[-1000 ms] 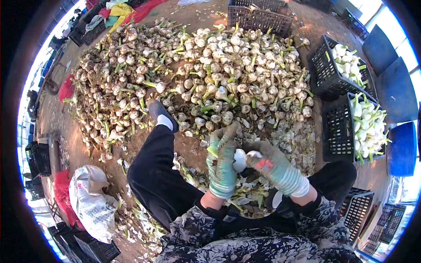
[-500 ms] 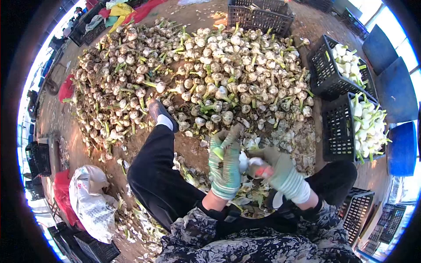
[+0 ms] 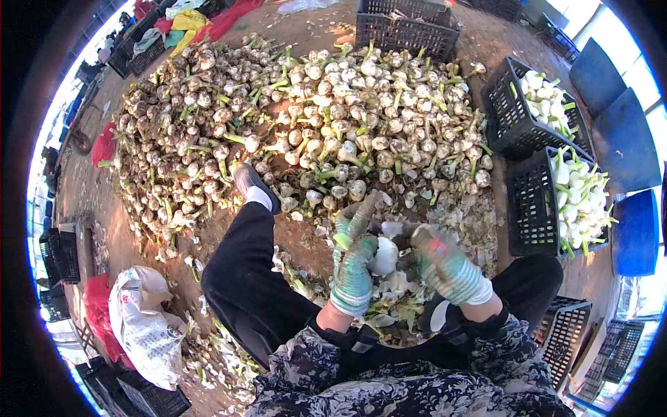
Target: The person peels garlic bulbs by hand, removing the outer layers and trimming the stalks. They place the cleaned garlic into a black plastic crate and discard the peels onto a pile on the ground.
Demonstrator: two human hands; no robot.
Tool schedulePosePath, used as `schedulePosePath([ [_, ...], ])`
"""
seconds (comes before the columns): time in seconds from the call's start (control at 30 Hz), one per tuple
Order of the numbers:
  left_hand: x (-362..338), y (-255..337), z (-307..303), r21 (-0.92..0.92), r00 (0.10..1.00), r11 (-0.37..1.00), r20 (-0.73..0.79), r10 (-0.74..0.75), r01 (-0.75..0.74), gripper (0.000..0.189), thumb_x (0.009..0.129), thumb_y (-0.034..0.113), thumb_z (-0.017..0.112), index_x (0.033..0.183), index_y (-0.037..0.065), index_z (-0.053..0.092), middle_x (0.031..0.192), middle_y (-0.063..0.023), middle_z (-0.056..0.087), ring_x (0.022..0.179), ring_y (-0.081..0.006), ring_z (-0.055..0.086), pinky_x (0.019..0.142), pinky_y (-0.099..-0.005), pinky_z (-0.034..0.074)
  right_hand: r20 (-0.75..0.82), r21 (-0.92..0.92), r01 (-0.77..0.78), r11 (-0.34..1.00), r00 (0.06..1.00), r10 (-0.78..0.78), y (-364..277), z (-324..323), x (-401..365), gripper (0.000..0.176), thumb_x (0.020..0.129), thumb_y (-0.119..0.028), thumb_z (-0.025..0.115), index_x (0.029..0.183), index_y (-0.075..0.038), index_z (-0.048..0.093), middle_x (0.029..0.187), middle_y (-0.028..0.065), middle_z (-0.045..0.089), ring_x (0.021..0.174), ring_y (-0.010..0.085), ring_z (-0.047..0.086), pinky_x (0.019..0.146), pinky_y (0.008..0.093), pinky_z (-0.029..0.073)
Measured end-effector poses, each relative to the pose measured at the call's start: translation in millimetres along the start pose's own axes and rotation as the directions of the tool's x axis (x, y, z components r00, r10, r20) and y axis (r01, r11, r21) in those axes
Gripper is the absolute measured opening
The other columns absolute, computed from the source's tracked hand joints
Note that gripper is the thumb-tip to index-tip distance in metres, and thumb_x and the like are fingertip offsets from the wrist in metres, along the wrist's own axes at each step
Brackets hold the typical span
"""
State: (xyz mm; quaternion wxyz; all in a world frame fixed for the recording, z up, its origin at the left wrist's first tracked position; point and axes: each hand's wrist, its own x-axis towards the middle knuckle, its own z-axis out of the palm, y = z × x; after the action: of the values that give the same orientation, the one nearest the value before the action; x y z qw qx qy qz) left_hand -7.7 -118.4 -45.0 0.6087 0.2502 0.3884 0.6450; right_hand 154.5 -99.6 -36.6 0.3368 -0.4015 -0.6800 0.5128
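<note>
A peeled white garlic bulb (image 3: 384, 257) is gripped in my gloved left hand (image 3: 353, 271), its green stem (image 3: 342, 240) showing between the fingers. Just right of the bulb is my gloved right hand (image 3: 450, 270), its fingers curled and partly blurred. A reddish patch shows at these fingers; what they hold I cannot make out. Loose skins and leaf scraps (image 3: 396, 288) lie beneath both hands. Ahead spreads a large heap of unpeeled garlic (image 3: 333, 125) with soil on the bulbs and cut stems.
Two black crates (image 3: 533, 208) of clean white garlic stand at the right. Another black crate (image 3: 406, 31) sits behind the heap. At the left lie a white sack (image 3: 147, 326) and red netting (image 3: 101, 313). My shoe (image 3: 250, 182) touches the heap's near edge.
My right hand has moved up and slightly right, away from the bulb. More of the bulb's white surface shows now. My left hand keeps its hold, its wrist nearly still.
</note>
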Motion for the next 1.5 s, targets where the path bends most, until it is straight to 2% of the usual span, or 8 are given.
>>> schedulePosePath([
  [0.3, -12, 5, 2, -0.219, 0.982, 0.976, -0.185, -0.04, -0.002, 0.039, 0.082, 0.004, 0.043, 0.12, 0.003, 0.044, 0.096, -0.0055, 0.056, 0.075, -0.0147, 0.059, 0.06, -0.0257, 0.052, 0.317, 0.685, -0.525, 0.505, 0.839, 0.442, -19, 13, 16, 0.034, 0.084, -0.022, 0.057, 0.107, 0.002, 0.051, 0.09, 0.0082, 0.06, 0.083, 0.0154, 0.059, 0.07, 0.0238, 0.048],
  [0.37, -9, 5, 3, -0.222, 0.975, 0.975, -0.215, -0.062, 0.014, 0.032, 0.085, 0.008, 0.044, 0.117, 0.005, 0.047, 0.097, -0.0064, 0.057, 0.074, -0.0162, 0.06, 0.061, -0.028, 0.054, 0.241, -0.447, 0.461, 0.766, 0.887, -0.393, 14, 1, 9, 0.031, 0.083, -0.017, 0.056, 0.108, 0.001, 0.052, 0.091, 0.0083, 0.061, 0.083, 0.0181, 0.059, 0.072, 0.0246, 0.047],
  [0.5, -8, -3, -1, -0.149, 0.984, 0.989, -0.177, -0.031, 0.004, 0.035, 0.084, 0.007, 0.042, 0.119, 0.004, 0.046, 0.088, -0.0055, 0.058, 0.073, -0.0145, 0.059, 0.061, -0.0256, 0.051, 0.011, 0.517, -0.265, 0.814, 0.953, 0.303, -25, 21, 6, 0.03, 0.08, -0.015, 0.059, 0.107, -0.001, 0.053, 0.091, 0.0087, 0.061, 0.081, 0.0247, 0.059, 0.075, 0.03, 0.047],
  [0.57, -3, -2, 1, 0.044, 0.967, 0.99, -0.216, 0.138, -0.131, 0.042, 0.08, 0.002, 0.041, 0.121, 0.002, 0.045, 0.085, -0.0052, 0.059, 0.072, -0.0135, 0.059, 0.062, -0.0242, 0.05, -0.049, -0.247, -0.097, 0.964, 0.995, 0.088, -36, 24, 7, 0.027, 0.076, -0.012, 0.062, 0.101, -0.002, 0.055, 0.089, 0.0099, 0.061, 0.079, 0.0249, 0.059, 0.075, 0.0317, 0.046],
  [0.9, 4, 11, -15, -0.705, 0.956, 0.648, 0.174, -0.237, 0.289, 0.052, 0.076, 0.022, 0.044, 0.123, 0.001, 0.045, 0.113, -0.0118, 0.055, 0.103, -0.0255, 0.053, 0.093, -0.0397, 0.04, 0.191, -0.358, -0.484, 0.799, 0.799, 0.57, 19, -3, 4, 0.042, 0.076, -0.018, 0.064, 0.113, -0.003, 0.052, 0.089, 0.0178, 0.061, 0.072, 0.0225, 0.06, 0.065, 0.0311, 0.048],
  [1.1, 9, -9, -8, -0.493, 0.925, 0.869, -0.314, -0.215, 0.035, 0.043, 0.078, 0.017, 0.044, 0.118, 0.0, 0.049, 0.104, -0.0099, 0.058, 0.081, -0.0197, 0.056, 0.077, -0.0316, 0.048, -0.105, -0.34, 0.094, 0.936, 0.985, -0.138, -28, 45, -2, 0.054, 0.07, -0.016, 0.07, 0.116, -0.003, 0.044, 0.099, 0.0146, 0.054, 0.088, 0.0274, 0.056, 0.082, 0.0349, 0.044],
  [1.37, 21, 1, -25, -0.733, 0.974, 0.671, -0.054, -0.221, 0.112, 0.033, 0.086, 0.027, 0.049, 0.109, 0.005, 0.057, 0.091, -0.0076, 0.062, 0.072, -0.0213, 0.061, 0.067, -0.0372, 0.053, 0.173, -0.7, -0.363, 0.615, 0.749, 0.639, 6, -23, 12, 0.042, 0.074, -0.009, 0.059, 0.116, -0.007, 0.051, 0.114, 0.0162, 0.054, 0.097, 0.0296, 0.056, 0.085, 0.0361, 0.044],
  [1.5, 20, -7, -14, -0.662, 0.953, 0.712, 0.011, -0.304, 0.234, 0.03, 0.086, 0.027, 0.05, 0.106, 0.007, 0.058, 0.09, -0.0054, 0.062, 0.077, -0.0169, 0.059, 0.068, -0.0342, 0.052, 0.037, -0.375, 0.233, 0.898, 0.971, -0.236, -31, 0, 23, 0.052, 0.074, -0.015, 0.063, 0.123, -0.009, 0.046, 0.125, 0.0172, 0.045, 0.114, 0.0284, 0.047, 0.093, 0.0339, 0.042],
])
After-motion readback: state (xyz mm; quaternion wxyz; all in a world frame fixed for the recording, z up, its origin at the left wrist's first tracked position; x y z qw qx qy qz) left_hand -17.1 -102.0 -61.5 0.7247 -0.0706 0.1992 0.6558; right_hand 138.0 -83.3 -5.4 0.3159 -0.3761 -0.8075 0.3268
